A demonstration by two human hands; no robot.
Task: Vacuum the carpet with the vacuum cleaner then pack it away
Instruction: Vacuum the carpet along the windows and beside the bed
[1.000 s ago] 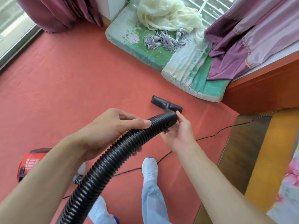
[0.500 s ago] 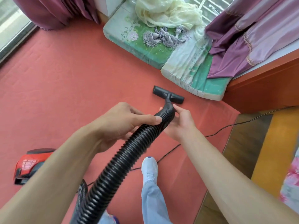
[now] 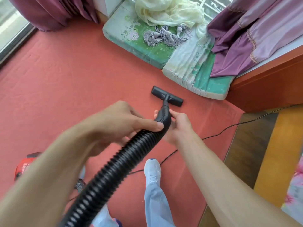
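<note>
Black ribbed hose [image 3: 118,161] is held in both hands above the red carpet [image 3: 65,82]. The left hand [image 3: 121,122] is wrapped over the hose from the 9 o'clock side, its fingers [image 3: 152,125] curled round the ribbing. This grip is judged to carry the weight and to steer the run of hose that trails back toward 7 o'clock.

The right hand [image 3: 178,126] is set under the hose end from the 3 o'clock side, with thumb and fingers closed round it just behind the floor nozzle [image 3: 167,97]. A hold that close to the nozzle is judged to give control of its angle and pressure.

The nozzle lies on the carpet at 12 o'clock of the hands, its bar across the line of the hose, so that the full width of the mouth is presented to the pile. It is near the edge of the green cushion [image 3: 201,79] at 1 o'clock but apart from it.

The red vacuum body [image 3: 24,166] stands on the carpet at 8 o'clock, partly hidden by the left forearm. The power cord [image 3: 219,132] is laid out toward 3 o'clock, crossing from carpet to wooden floor [image 3: 242,153], clear of the nozzle.

The vacuuming step is judged to be in hand; packing away is not yet begun.
</note>
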